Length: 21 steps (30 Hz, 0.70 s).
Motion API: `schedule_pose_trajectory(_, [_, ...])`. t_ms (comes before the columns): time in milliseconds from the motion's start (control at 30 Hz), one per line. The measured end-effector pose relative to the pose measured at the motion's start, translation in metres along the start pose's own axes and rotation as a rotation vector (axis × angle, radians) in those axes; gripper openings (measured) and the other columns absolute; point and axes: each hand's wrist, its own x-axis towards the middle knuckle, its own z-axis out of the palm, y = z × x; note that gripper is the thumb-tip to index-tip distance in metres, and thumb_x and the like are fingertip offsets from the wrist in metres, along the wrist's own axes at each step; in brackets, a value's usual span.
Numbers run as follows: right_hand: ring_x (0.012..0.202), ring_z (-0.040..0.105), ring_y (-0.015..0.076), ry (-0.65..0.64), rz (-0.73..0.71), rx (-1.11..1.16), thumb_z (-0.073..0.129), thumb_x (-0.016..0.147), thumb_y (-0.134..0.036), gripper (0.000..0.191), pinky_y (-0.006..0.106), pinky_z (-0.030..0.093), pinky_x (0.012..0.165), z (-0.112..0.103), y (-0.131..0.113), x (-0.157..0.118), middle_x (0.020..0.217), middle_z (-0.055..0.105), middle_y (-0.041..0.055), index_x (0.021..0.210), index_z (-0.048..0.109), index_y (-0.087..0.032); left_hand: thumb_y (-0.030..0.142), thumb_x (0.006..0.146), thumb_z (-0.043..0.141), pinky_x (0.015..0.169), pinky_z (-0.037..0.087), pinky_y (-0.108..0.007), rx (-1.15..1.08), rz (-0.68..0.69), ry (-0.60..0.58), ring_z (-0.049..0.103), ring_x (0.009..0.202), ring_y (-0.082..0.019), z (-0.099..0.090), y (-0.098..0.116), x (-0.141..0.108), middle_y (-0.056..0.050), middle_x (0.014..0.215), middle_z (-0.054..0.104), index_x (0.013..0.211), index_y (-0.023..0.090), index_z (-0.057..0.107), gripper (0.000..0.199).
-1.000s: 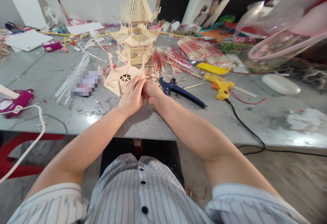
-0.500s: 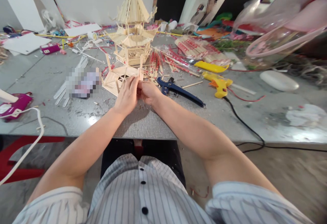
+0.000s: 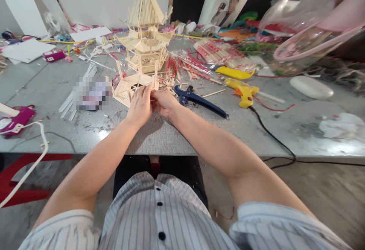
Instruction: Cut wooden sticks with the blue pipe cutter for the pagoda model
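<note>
A low wooden-stick frame (image 3: 122, 92) with upright posts lies on the grey table. My left hand (image 3: 140, 104) is closed against its near right side, fingers together. My right hand (image 3: 165, 102) meets it there, fingers pinched; both hands hide the part of the frame between them. Whatever the right fingers hold is too small to make out. Just behind stands a tiered stick pagoda (image 3: 146, 44) with a pointed roof. Right of my hands lie a blue cutter (image 3: 201, 101) and a yellow glue gun (image 3: 243, 92).
Loose sticks (image 3: 213, 93) and red-and-white packets (image 3: 219, 54) lie behind the cutter. A blurred-out phone-like item (image 3: 95, 93) and clear glue sticks (image 3: 67, 99) are at left. A white oval object (image 3: 310, 87) is at right, near a pink-rimmed clear bag (image 3: 308, 52).
The whole view has shifted slightly. Both hands stay together at the frame's near right side, with little visible movement.
</note>
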Motion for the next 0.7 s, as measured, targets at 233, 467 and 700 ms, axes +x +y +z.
schedule_pose_trajectory(233, [0.062,0.059,0.0101,0.020,0.008,0.059,0.048,0.085,-0.012,0.015,0.027,0.052,0.069,-0.0014,0.0016,0.0032,0.061,0.060,-0.0024,0.081,0.061,-0.017,0.014,0.087,0.037,0.106,0.038,-0.050,0.070,0.020,-0.045,0.050,0.122,-0.029,-0.0014,0.0088,0.0034,-0.017,0.125,0.056,0.129,0.012,0.047,0.044])
schedule_pose_trajectory(467, [0.061,0.059,0.0110,0.014,0.033,0.062,0.051,0.086,-0.017,0.013,0.026,0.054,0.068,-0.0020,0.0042,0.0068,0.062,0.063,-0.0016,0.086,0.064,-0.018,0.019,0.092,0.033,0.108,0.036,-0.052,0.114,0.040,-0.047,0.049,0.122,-0.029,0.0051,0.0034,0.0029,-0.015,0.125,0.055,0.128,0.013,0.048,0.039])
schedule_pose_trajectory(700, [0.061,0.059,0.0097,0.022,0.073,0.047,0.051,0.089,-0.019,0.013,0.022,0.052,0.066,0.0030,-0.0006,-0.0019,0.060,0.062,-0.0023,0.085,0.064,-0.018,0.020,0.093,0.035,0.108,0.037,-0.053,0.085,0.068,-0.051,0.049,0.122,-0.029,0.0040,0.0026,0.0026,-0.013,0.125,0.054,0.129,0.017,0.044,0.037])
